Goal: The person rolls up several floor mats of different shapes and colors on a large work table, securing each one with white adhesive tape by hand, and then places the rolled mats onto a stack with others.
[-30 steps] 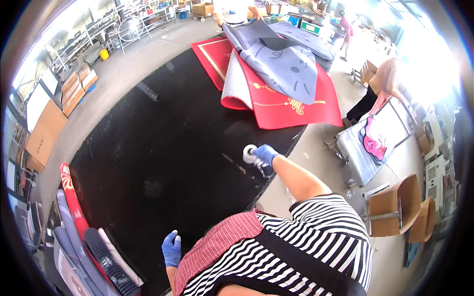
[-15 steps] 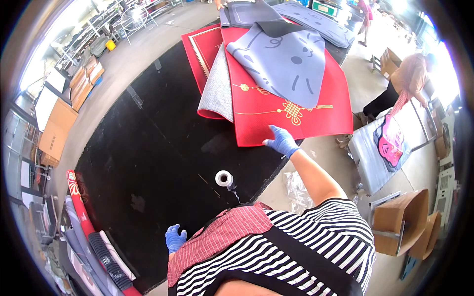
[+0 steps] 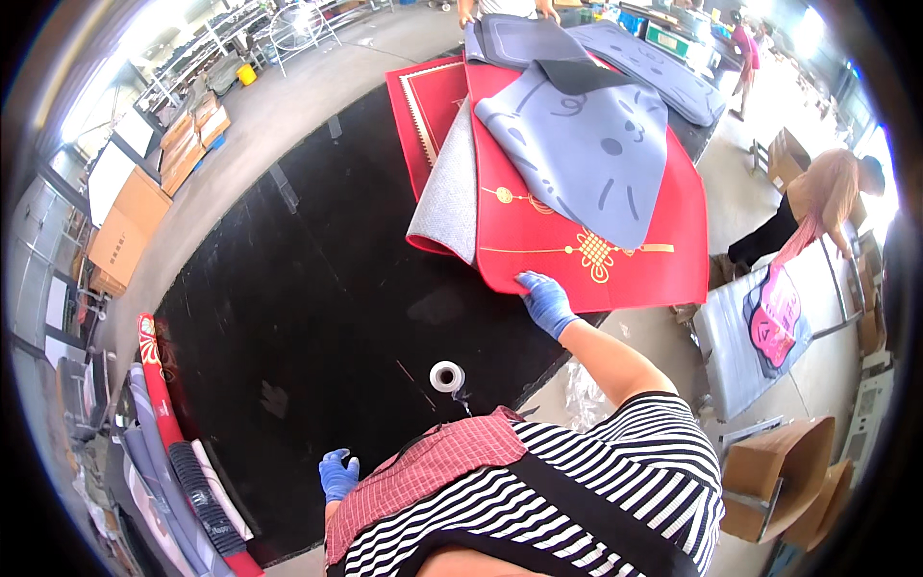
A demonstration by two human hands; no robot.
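From the camera on my head I look down on a large black table (image 3: 288, 317), and I tell every place from this table. My right hand (image 3: 546, 302), in a blue glove, reaches forward to the far right part of the table and lies with its fingers stretched flat on the near edge of a red mat (image 3: 586, 255) with gold ornament; the hand presses on the mat, but I cannot tell if the fingers pinch the edge or only rest on it. This red mat lies on the far end of the table, and its right side hangs a little over the table edge. On top of the red mat is a grey mat (image 3: 591, 154) with a drawn cat face (one corner of it is folded back, so the dark underside shows). My left hand (image 3: 337, 474), also in a blue glove, is at the near edge of the table, close to my body, with fingers curled and nothing visible inside them. Between my two hands, near the table's near edge, stands a small white roll of tape (image 3: 446, 376), touched by neither hand. At the left near corner of the table several rolled mats (image 3: 183, 481) lie side by side.
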